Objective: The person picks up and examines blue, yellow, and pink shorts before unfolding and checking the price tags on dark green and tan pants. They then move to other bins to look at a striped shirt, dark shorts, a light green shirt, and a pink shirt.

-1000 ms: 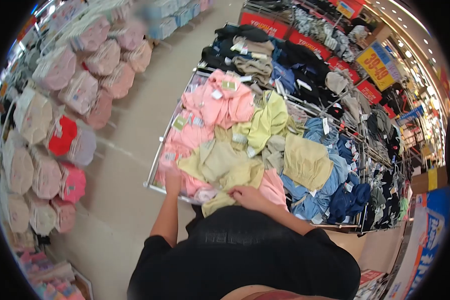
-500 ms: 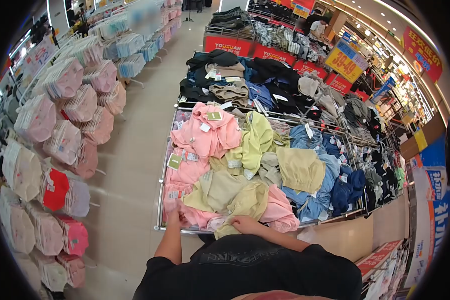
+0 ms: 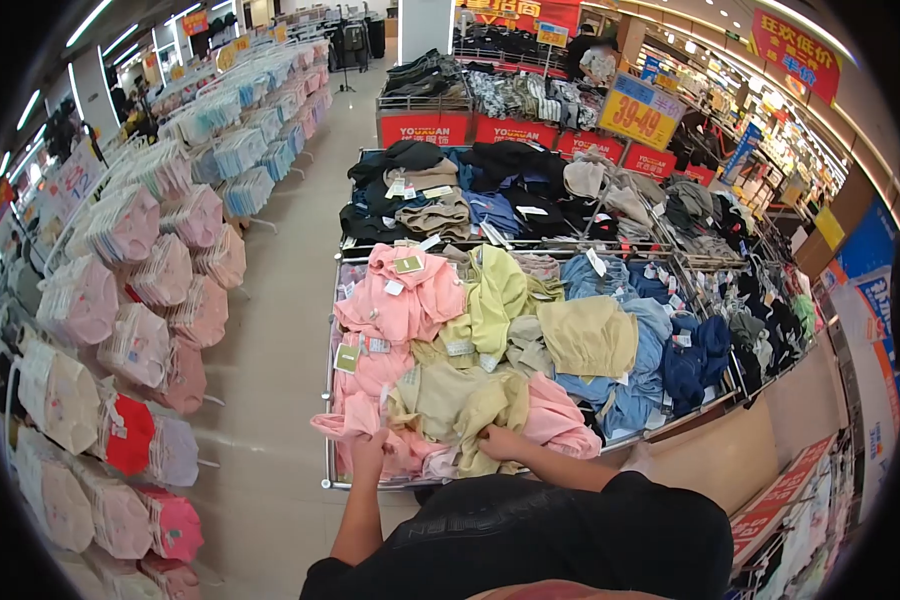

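At the bin's near left corner, my left hand (image 3: 368,450) is closed on the edge of a pink garment (image 3: 344,426), part of which sticks out over the left rail. My right hand (image 3: 503,443) grips the near edge of a pale yellow-khaki garment (image 3: 485,405) lying crumpled on the pile. More pink clothing (image 3: 558,415) shows just right of that hand. A folded khaki garment (image 3: 588,338) and a lime-green one (image 3: 496,300) lie farther in. A pink piece with a green tag (image 3: 408,266) tops the left side of the heap.
Around the heap runs a metal bin rail (image 3: 330,400). Blue denim clothes (image 3: 630,365) fill its right side. Behind it lie dark trousers (image 3: 515,165). Racks of hanging underwear (image 3: 130,340) line the left, across a tiled aisle (image 3: 270,350). A person (image 3: 598,62) stands far back.
My left hand has moved up slightly, and the pink edge it holds is now raised and spread over the left rail. My right hand remains at the khaki garment. The view has tilted upward.
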A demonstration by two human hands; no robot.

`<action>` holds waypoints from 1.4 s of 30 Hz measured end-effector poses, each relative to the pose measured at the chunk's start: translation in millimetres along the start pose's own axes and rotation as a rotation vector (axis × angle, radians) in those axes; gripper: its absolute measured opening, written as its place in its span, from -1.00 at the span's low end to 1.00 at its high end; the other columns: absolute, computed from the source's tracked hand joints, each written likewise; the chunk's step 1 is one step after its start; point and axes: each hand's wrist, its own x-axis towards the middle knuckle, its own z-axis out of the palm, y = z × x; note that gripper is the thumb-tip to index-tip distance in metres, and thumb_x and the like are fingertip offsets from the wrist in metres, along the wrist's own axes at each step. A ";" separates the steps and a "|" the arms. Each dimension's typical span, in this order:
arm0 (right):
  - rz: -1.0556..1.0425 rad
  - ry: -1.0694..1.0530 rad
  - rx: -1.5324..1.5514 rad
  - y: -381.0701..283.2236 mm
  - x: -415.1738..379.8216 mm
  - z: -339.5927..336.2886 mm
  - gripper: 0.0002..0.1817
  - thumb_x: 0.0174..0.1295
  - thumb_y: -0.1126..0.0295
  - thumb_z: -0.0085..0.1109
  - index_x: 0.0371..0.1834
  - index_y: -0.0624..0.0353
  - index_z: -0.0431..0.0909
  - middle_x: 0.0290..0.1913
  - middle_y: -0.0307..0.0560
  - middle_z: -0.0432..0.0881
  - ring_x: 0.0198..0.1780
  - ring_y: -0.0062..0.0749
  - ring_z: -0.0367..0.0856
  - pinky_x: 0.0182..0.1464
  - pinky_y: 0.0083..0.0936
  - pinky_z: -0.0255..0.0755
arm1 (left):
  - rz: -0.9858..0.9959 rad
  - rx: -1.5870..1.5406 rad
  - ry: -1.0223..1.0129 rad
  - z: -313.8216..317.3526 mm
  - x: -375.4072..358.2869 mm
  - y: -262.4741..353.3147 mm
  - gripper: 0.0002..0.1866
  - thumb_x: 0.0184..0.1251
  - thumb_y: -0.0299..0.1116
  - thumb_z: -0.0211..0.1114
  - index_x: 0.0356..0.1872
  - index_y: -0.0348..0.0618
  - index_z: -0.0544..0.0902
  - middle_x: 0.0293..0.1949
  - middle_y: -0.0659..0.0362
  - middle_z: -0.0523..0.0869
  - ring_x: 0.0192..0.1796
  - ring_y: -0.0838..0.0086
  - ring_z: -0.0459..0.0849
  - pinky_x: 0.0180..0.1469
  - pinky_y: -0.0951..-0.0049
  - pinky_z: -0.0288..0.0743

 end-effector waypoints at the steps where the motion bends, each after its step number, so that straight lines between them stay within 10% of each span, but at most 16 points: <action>1: 0.003 0.012 0.006 4.7 6.1 4.0 -0.43 0.30 0.11 0.11 0.26 0.26 0.55 0.15 0.23 0.70 0.17 0.12 0.67 0.28 -0.18 0.49 | 0.045 0.001 0.001 11.4 -16.4 35.3 -0.70 0.30 -0.33 0.39 -0.56 -0.34 0.65 -0.61 0.18 0.64 -0.59 0.50 0.57 -0.49 0.45 0.39; 9: -0.297 0.011 0.251 -4.7 8.8 -1.5 -0.43 0.46 0.04 -0.02 0.31 0.28 0.49 0.23 0.15 0.67 0.24 -0.08 0.64 0.31 -0.20 0.45 | 0.188 0.267 -0.364 69.4 -96.3 125.7 -0.80 0.27 -0.39 0.37 -0.18 -0.33 0.75 -0.38 0.24 0.76 -0.33 0.61 0.67 -0.25 0.51 0.53; 12: -0.447 -0.035 0.478 -11.6 -0.4 -11.9 -0.43 0.48 0.01 -0.04 0.32 0.26 0.49 0.20 0.10 0.67 0.20 -0.15 0.64 0.27 -0.25 0.46 | 0.124 0.230 -0.495 98.6 -95.6 84.5 -0.79 0.20 -0.32 0.43 -0.39 -0.31 0.79 -0.45 0.18 0.79 -0.39 0.58 0.67 -0.32 0.47 0.52; 16: -0.445 -0.064 0.700 -9.2 -24.4 -29.8 -0.42 0.51 -0.03 -0.07 0.32 0.23 0.50 0.15 0.03 0.67 0.14 -0.24 0.64 0.22 -0.31 0.47 | 0.200 0.368 -0.643 119.3 -109.5 64.4 -0.71 0.25 -0.36 0.35 -0.07 -0.33 0.71 -0.30 0.17 0.78 -0.27 0.53 0.70 -0.20 0.44 0.55; 25: -0.265 0.012 1.044 60.4 -101.0 -27.8 -0.40 0.58 -0.11 -0.15 0.33 0.16 0.52 0.06 -0.14 0.68 0.00 -0.44 0.64 0.10 -0.44 0.51 | 0.784 0.603 -0.456 149.8 -120.4 37.5 -0.54 0.31 -0.26 0.32 0.16 -0.32 0.64 -0.17 0.04 0.80 -0.17 0.31 0.75 -0.09 0.32 0.58; 32: -0.266 0.022 1.409 50.6 -135.1 -37.3 -0.47 0.63 0.00 -0.16 0.20 0.22 0.61 -0.01 -0.18 0.70 -0.01 -0.50 0.61 0.10 -0.52 0.46 | 0.162 0.923 -0.371 151.9 -158.4 56.4 -0.52 0.36 -0.06 0.29 0.00 -0.35 0.71 -0.18 -0.23 0.77 -0.12 0.07 0.77 -0.05 0.24 0.58; 35: -0.240 0.003 1.513 54.7 -137.3 -45.8 -0.42 0.62 -0.02 -0.17 0.41 0.20 0.46 0.31 -0.15 0.59 0.27 -0.37 0.56 0.33 -0.40 0.40 | 0.234 1.030 -0.366 155.0 -166.2 55.8 -0.52 0.37 -0.03 0.28 0.01 -0.30 0.72 -0.17 -0.25 0.76 -0.09 -0.05 0.76 -0.02 0.18 0.58; 42: -0.320 -0.108 1.433 60.7 -149.3 -58.4 -0.35 0.60 -0.10 -0.12 0.35 0.31 0.49 0.19 -0.11 0.62 0.13 -0.45 0.60 0.21 -0.48 0.46 | 0.672 1.021 -0.468 168.0 -172.0 57.9 -0.60 0.44 -0.13 0.26 0.13 -0.17 0.71 0.15 -0.16 0.68 0.24 -0.09 0.61 0.21 0.07 0.48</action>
